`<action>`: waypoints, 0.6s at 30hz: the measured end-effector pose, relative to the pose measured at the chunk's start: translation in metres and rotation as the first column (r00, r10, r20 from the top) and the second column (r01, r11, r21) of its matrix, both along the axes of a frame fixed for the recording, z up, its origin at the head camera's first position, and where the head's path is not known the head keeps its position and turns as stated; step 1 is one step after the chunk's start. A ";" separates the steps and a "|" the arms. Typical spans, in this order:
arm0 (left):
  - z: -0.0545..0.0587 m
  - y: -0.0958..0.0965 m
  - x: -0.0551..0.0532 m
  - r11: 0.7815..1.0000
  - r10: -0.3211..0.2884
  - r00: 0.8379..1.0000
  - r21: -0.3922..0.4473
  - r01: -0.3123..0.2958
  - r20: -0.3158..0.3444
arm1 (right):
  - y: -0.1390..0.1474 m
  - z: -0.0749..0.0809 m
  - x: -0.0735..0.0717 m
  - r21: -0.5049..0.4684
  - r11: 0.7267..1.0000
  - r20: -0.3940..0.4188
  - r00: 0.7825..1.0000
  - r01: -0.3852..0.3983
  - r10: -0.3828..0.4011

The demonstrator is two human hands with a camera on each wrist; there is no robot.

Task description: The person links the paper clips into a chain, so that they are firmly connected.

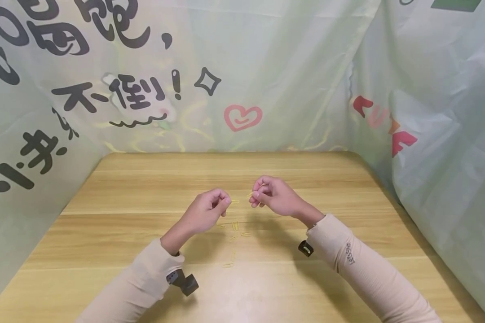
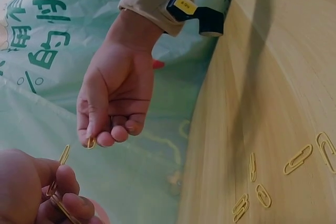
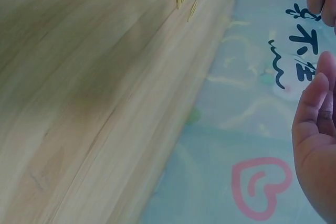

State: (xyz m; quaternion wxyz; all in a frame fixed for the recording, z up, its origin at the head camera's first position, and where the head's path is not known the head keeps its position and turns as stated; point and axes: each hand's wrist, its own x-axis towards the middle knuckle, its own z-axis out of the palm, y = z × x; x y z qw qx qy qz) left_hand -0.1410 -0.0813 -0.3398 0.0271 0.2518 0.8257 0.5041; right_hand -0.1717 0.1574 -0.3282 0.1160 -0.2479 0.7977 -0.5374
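My left hand [image 1: 207,210] pinches a yellow paper clip [image 1: 235,201] that sticks out toward the right. In the left wrist view this clip [image 2: 64,155] stands up from the fingertips, and a second wire clip [image 2: 64,209] shows lower between the fingers. Facing it, my right hand [image 1: 278,196] pinches another yellow paper clip [image 1: 249,194] between thumb and index finger. A small gap separates the hands, both raised over the table. In the right wrist view the right hand [image 3: 315,135] is partly cut off and its clip is hidden.
Several loose yellow paper clips [image 1: 235,226] lie on the wooden table [image 1: 125,233] below the hands. One more clip [image 1: 228,265] lies closer to the front. A printed cloth [image 1: 299,80] hangs behind the table and along both sides.
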 end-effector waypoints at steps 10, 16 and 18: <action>-0.003 0.008 -0.003 0.999 0.039 0.997 0.010 -0.038 -0.064 | -0.005 0.004 0.003 -0.022 1.000 -0.001 1.000 -0.013 0.013; -0.005 0.010 -0.005 0.999 0.047 0.990 0.022 -0.044 -0.135 | -0.007 0.006 0.005 -0.075 0.997 0.014 0.999 -0.031 0.033; -0.004 0.011 -0.004 0.999 0.052 0.987 0.022 -0.049 -0.154 | -0.008 0.007 0.006 -0.081 0.996 0.017 0.999 -0.036 0.037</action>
